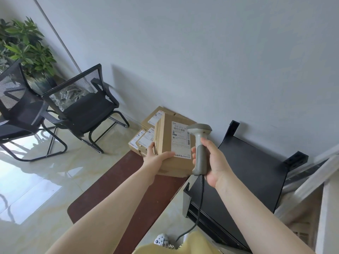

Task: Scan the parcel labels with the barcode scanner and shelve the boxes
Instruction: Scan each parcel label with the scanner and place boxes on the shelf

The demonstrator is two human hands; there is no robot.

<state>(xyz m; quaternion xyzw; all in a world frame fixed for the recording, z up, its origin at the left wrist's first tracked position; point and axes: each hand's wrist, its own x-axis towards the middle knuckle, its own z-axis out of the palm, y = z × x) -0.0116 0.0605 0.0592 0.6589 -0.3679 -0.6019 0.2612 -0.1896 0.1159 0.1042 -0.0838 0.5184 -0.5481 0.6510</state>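
Cardboard is what the held parcel (170, 149) is made of; it is lifted above a brown bench (117, 189) and kept with its white shipping label (180, 140) turned up toward the camera. It is gripped at its near left corner by the left hand (156, 156), with the thumb laid across the top face and the fingers curled round the side. The grey barcode scanner (200, 149) is clasped round its handle by the right hand (212, 160), and its head is held just over the label's right edge; whether the trigger is pressed cannot be told. A coiled cable (199, 204) hangs from the handle toward the floor.

For a clean read, the scanner head would best be drawn back slightly and aimed squarely at the barcode, since part of the label appears to be covered by it. The parcel should be kept steady and flat to the beam.

More labelled boxes (143, 140) are stacked at the bench's far end by the wall. A black metal shelf (247, 171) stands just right of the bench, where the box is presumably to be placed once scanned.
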